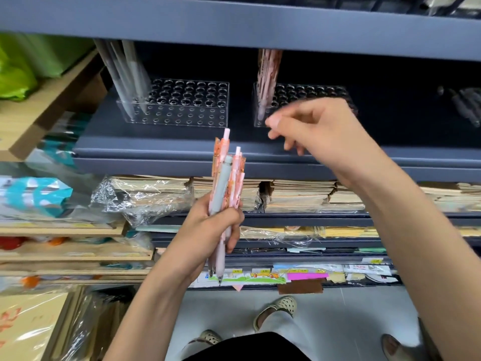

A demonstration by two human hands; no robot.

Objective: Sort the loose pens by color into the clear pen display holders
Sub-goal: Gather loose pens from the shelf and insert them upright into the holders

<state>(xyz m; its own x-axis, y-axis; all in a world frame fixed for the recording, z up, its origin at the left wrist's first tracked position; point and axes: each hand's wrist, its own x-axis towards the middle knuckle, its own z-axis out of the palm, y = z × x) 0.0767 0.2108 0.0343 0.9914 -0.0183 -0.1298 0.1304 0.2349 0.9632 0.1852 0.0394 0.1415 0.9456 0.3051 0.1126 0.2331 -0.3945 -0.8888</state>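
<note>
Two clear holders (pixel 182 105) on the dark shelf (pixel 156 149), side by side with a gap between them. Both are drilled with a grid of holes, most of them vacant.
- Left holder: a few grey pens (pixel 130 74) leaning in its left end. They're blurred, so no exact count.
- Right holder (pixel 307 93): a tight bunch of pink pens (pixel 268 71) in its left end; count unreadable.
- The upper shelf (pixel 234 24) cuts off the tops of both bunches.

One bundle of loose pens (pixel 226 183) is gripped in the left hand (pixel 208 230), below and in front of the shelf edge, tips down. In it I see one grey pen (pixel 221 186) at the front and at least three pink patterned ones behind. The rest is hidden by the fingers.

The right hand (pixel 320 126) is up in front of the right holder and covers its front and right part. Its fingers are loosely curled with the thumb out to the left, and nothing is visible in it. It is motion-blurred.

Around:
- Several stacks of notebooks (pixel 299 194) on the next shelf down, some under plastic wrap (pixel 140 196).
- Sticky notes (pixel 307 276) and price tags lower still.
- One green bag (pixel 15 74) top left.
- Some dark pens (pixel 466 105) lie far right on the same shelf, blurred.
- Two sandalled feet (pixel 276 308) on the floor.
</note>
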